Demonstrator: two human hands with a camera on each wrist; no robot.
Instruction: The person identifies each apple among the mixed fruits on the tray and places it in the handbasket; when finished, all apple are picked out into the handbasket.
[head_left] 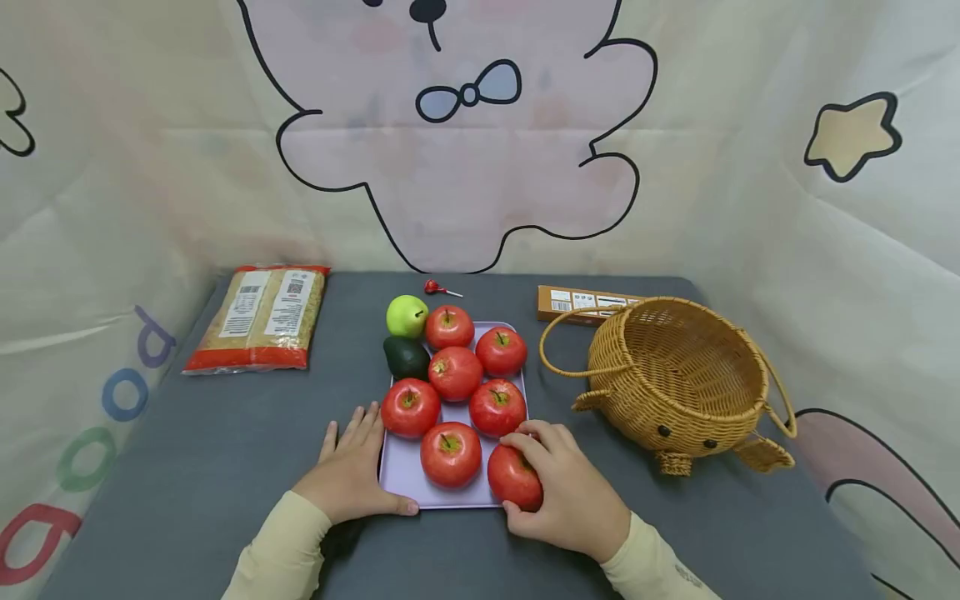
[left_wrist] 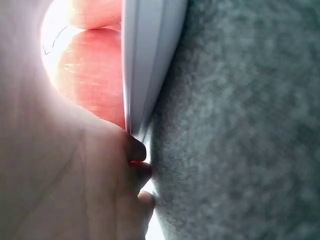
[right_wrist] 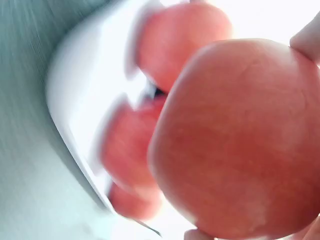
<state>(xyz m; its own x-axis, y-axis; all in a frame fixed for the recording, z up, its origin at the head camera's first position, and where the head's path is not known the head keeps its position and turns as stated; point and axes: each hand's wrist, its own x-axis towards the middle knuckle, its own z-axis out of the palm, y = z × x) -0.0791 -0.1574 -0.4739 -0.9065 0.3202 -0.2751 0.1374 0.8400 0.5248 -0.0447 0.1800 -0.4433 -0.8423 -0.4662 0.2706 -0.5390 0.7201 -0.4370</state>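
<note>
My right hand grips a red apple at the front right corner of a lilac tray. In the right wrist view that apple fills much of the picture, with fingertips around its edge. At the tray's left side my left hand lies with straight fingers, its thumb along the front edge. The left wrist view shows its fingers touching the tray rim. Several other red apples, one of them near the front, sit on the tray. A dark green avocado and a green apple are at its back left.
A wicker basket with an animal face stands to the right, its handle reaching toward the tray. Behind it lies a long brown box. A bag of grain is at the back left, and a red lollipop lies behind the tray.
</note>
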